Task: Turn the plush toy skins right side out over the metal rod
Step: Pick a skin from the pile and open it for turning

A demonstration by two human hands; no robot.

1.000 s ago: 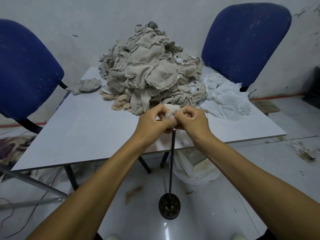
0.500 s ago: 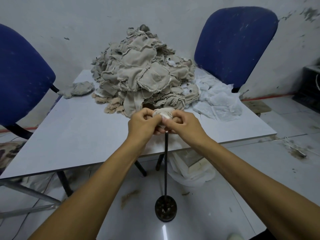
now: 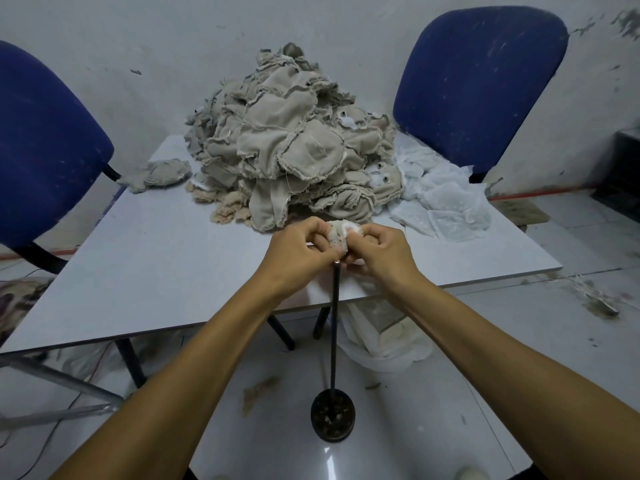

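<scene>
Plush toy skin (image 3: 341, 233), small beige/white piece, sits bunched on top of the metal rod (image 3: 334, 327), held above the near edge of the desk (image 3: 156, 271). Left hand (image 3: 298, 252) and right hand (image 3: 384, 252) both grip it w/ curled fingers, one each side, thumbs on top; rod tip shows just under the fabric, between the two hands. Rod stands upright from a round dark base (image 3: 333, 419) on the floor.

Step in hand, as I judge it: rolling the skin down over the rod tip to invert it. To do it well: keep the tip centred in the closed end, pull down evenly w/ both hands so the fabric peels round the tip rather than sliding off sideways. Go easy on seams; raw edges look frayed, could tear. Keep the pull straight down so the base doesn't tip.

Big pile of skins (image 3: 294, 147) waits further back on the desk, white pieces (image 3: 446, 202) to its right.
</scene>
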